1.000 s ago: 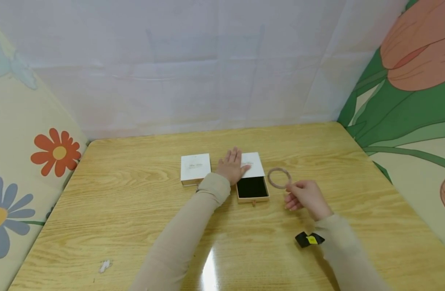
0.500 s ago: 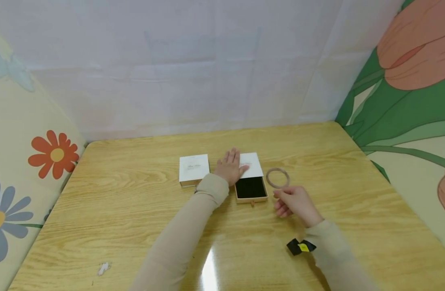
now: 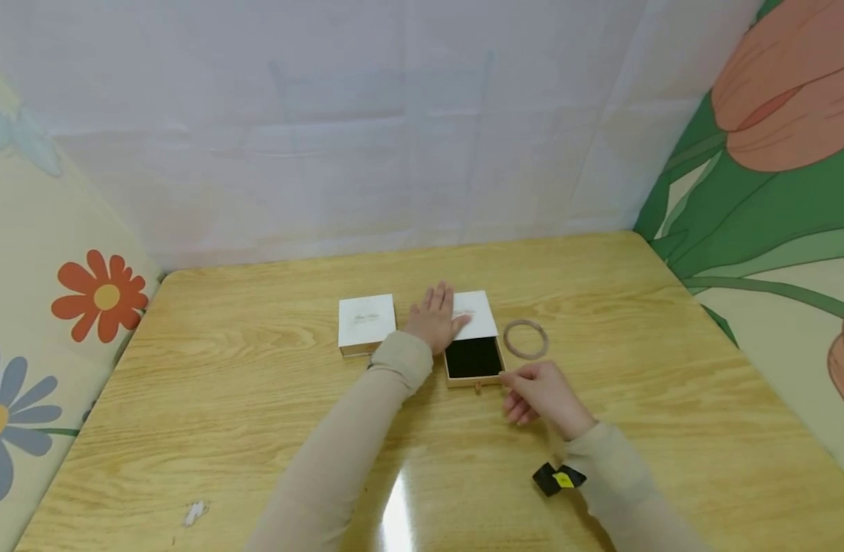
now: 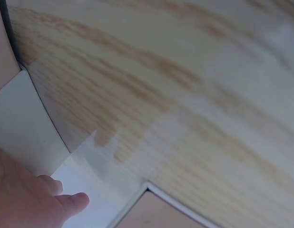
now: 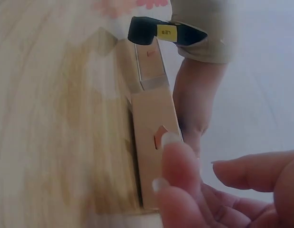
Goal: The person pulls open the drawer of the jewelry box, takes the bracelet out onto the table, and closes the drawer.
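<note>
My left hand point(image 3: 431, 322) rests flat, fingers spread, over the left edge of the white sleeve point(image 3: 477, 313) of a small bracelet box. Its drawer point(image 3: 474, 359), lined in black, is pulled partway toward me. At the drawer's front right corner hovers my right hand point(image 3: 542, 395), fingers loosely bent and holding nothing. In the right wrist view, the thumb and fingers stand apart, with fingertips beside the drawer's small pull tab point(image 5: 159, 137). A thin pinkish bangle point(image 3: 526, 357) lies on the table to the right of the box. The left wrist view catches only part of the left hand point(image 4: 30, 202).
A second white box point(image 3: 366, 320), its drawer pushed in, sits left of my left hand. A white scuff point(image 3: 195, 512) marks the wooden table point(image 3: 256, 414) at the front left. A white curtain hangs behind, with flower-printed panels on both sides.
My right hand has moved left and toward me, from the bangle's edge to the drawer's front right corner. The bangle stays on the table. My left hand has stayed on the box.
</note>
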### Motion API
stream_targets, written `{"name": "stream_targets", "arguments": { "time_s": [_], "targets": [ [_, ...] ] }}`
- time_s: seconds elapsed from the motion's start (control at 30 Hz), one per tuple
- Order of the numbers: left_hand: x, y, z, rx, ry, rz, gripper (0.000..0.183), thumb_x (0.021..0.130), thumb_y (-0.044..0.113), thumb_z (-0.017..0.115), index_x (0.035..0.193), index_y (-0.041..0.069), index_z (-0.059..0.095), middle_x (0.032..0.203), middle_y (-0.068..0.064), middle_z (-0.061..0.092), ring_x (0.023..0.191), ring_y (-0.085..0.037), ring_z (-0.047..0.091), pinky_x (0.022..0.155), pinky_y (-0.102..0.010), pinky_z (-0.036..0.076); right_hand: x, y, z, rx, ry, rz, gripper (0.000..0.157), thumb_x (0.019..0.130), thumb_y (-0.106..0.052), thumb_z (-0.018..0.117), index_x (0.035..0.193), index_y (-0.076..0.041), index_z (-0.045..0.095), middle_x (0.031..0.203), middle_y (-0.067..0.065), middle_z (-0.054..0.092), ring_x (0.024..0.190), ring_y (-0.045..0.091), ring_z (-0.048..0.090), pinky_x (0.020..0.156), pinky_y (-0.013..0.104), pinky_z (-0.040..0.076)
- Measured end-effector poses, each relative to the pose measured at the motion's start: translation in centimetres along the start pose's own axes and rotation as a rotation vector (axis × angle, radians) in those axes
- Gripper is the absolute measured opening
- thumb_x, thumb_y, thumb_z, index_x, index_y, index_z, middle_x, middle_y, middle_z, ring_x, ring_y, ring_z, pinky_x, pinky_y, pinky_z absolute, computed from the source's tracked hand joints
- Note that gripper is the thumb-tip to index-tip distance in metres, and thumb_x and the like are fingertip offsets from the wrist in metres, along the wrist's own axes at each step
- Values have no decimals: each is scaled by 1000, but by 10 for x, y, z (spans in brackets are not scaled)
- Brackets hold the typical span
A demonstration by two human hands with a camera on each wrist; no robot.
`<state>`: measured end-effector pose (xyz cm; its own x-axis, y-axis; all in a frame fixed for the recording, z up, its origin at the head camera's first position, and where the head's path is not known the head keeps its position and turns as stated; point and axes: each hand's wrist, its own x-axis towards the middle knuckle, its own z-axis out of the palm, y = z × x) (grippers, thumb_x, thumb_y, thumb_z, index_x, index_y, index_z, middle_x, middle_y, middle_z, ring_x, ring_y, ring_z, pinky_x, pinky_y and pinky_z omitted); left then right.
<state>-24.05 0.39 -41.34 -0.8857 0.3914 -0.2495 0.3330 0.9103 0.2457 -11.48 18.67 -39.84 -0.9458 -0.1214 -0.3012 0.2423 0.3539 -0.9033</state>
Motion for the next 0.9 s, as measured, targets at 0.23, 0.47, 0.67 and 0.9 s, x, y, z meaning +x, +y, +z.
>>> {"name": "stream_targets", "arguments": {
  "time_s": [0.23,0.47,0.67,0.9],
  "targets": [
    [1,-3,-1,-25,-4,-3,72,103,53,19,156,9,-3,162,-6,-9,148,-24,-5,118,-48,9,1,1,14,-17,-36,-3,32,98,-13,54,86,14,67,61,8,65,47,12,61,44,24,51],
    [-1,-1,1,-19,0,-11,71,103,52,20,156,9,-2,162,-7,-8,148,-23,-5,118,-47,10,2,3,27,-39,-76,14,33,100,-16,54,85,9,67,59,6,64,46,10,60,43,24,51],
    [-6,2,-3,-9,15,-2,70,104,51,20,156,9,1,162,-8,-4,148,-25,-1,118,-48,13,5,4,31,-50,-97,11,35,101,-16,50,82,9,65,58,7,63,45,10,58,42,24,50],
    [-5,2,-4,-1,27,6,70,104,51,21,156,8,3,162,-9,-3,148,-26,0,117,-49,15,10,2,35,-44,-120,12,36,102,-15,48,81,9,64,59,9,65,45,11,60,42,25,51]
  ]
}}
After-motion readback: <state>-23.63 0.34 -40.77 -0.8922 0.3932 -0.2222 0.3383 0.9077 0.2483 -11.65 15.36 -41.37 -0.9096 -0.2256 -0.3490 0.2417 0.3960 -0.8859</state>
